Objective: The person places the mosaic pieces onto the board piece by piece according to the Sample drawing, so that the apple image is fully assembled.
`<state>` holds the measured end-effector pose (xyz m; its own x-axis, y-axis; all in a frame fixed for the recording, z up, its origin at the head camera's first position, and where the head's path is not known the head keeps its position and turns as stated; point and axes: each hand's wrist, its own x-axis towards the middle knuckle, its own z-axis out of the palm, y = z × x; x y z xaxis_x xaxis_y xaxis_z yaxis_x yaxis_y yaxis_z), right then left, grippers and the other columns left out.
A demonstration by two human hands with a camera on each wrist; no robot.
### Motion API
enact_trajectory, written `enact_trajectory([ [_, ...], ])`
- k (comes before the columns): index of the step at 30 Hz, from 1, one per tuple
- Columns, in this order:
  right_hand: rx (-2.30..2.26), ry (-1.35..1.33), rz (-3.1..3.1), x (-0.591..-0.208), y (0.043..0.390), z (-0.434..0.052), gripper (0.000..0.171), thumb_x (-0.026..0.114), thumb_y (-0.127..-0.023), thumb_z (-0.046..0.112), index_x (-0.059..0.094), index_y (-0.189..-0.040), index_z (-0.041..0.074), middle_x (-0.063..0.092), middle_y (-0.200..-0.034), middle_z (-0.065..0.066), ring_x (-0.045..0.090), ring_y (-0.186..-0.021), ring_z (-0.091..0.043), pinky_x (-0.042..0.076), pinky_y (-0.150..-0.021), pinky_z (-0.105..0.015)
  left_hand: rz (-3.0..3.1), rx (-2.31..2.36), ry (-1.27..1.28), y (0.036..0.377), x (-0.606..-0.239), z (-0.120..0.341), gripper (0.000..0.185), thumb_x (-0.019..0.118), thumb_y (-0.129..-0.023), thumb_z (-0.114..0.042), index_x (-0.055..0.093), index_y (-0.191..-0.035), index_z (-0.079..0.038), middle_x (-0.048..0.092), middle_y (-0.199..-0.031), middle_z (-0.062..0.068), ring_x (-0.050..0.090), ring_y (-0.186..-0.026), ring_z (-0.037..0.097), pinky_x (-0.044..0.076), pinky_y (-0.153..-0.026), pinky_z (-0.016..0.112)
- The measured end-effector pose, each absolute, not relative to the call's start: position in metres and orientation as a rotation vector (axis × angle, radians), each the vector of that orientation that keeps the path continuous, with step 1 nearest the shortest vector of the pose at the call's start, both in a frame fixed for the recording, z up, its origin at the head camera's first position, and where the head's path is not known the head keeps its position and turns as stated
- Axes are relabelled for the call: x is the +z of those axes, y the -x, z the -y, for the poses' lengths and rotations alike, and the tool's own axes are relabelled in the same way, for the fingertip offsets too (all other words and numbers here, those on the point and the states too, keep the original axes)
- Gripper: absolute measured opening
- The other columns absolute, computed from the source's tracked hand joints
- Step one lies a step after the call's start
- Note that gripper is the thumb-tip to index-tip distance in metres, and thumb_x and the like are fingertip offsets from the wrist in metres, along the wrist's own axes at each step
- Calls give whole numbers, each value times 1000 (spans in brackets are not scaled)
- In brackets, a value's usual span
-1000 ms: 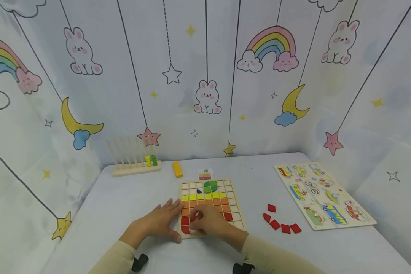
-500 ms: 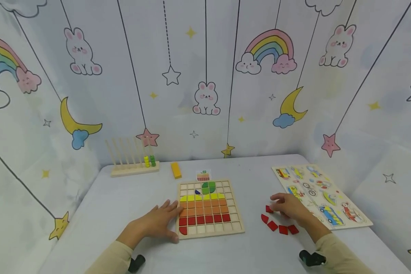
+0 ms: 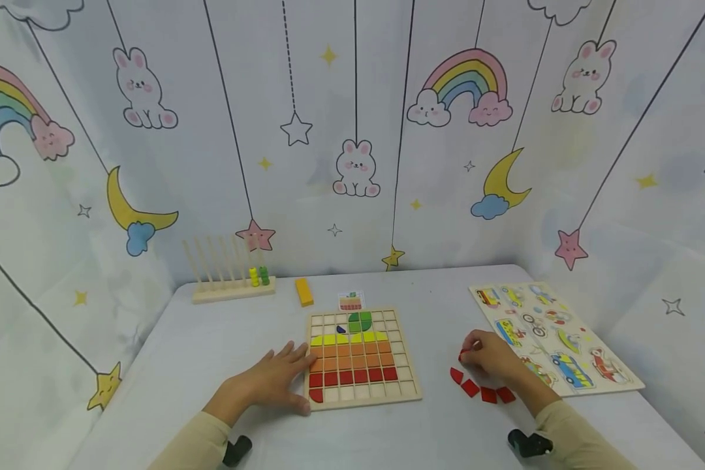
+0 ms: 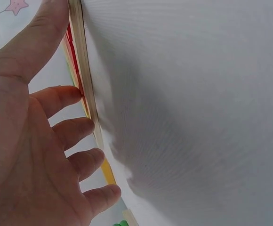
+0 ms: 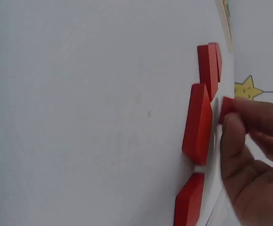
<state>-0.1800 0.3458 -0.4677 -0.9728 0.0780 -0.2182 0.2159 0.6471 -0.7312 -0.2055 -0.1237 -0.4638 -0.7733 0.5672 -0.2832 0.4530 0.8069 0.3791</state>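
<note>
Right of the grid board (image 3: pixel 361 356), the right hand (image 3: pixel 487 356) pinches a red tile (image 5: pixel 227 107) off the loose red tiles (image 3: pixel 482 388); the left hand (image 3: pixel 273 382) lies flat, steadying the board's left edge. Next, probably: carry it to the near row's empty cells.

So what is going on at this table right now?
A person is filling a wooden grid board with coloured tiles. The left hand lies flat on the table, fingers against the board's left edge. The right hand is over at the loose red tiles to the right, pinching one red tile. Yellow, orange and red rows are filled; the bottom row has just one red piece.
</note>
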Motion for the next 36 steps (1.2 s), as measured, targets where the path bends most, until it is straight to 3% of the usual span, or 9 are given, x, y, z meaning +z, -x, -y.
enact_trajectory([
  [6,-1900,-281,-2283,-457,182,-336,44,60,-104,20,53,-142,-2,69,-106,-8,68,-88,-19,60,-80,-25,-2614,408,-773,206,-464,124,102,79,-74,-66,41,-158,-23,31,-167,6,18,-156,39,17,-121,67],
  [11,-2164,-297,-2020,-448,183,-313,44,64,-102,14,55,-143,1,67,-109,-3,69,-97,-17,59,-88,-25,-2612,403,-788,207,-465,123,100,77,-75,-68,42,-157,-22,32,-166,7,19,-155,40,17,-121,67],
  [18,-2134,-150,-2022,-447,188,-264,57,72,-95,10,49,-147,-2,71,-107,-9,71,-96,-23,60,-86,-28,-2612,396,-787,206,-464,123,101,78,-75,-68,42,-157,-21,32,-166,7,20,-155,40,17,-120,68],
  [24,-2000,-58,-2047,-453,187,-214,53,76,-93,17,57,-138,-3,73,-106,-13,70,-82,-20,61,-78,-27,-2615,399,-783,205,-464,123,100,81,-75,-63,43,-157,-20,32,-166,8,20,-155,39,16,-120,68],
  [28,-1889,-23,-2045,-460,180,-179,46,79,-90,16,64,-130,-1,72,-92,-10,66,-69,-17,59,-66,-25,-2622,396,-778,205,-464,122,100,83,-75,-61,43,-156,-20,33,-166,7,20,-155,39,16,-120,68],
  [36,-1481,139,-2351,-473,163,-124,23,84,-83,9,77,-104,14,65,-77,-6,61,-58,-16,54,-53,-25,-2618,403,-778,205,-464,122,99,83,-75,-60,44,-156,-20,34,-165,7,20,-155,38,16,-120,69],
])
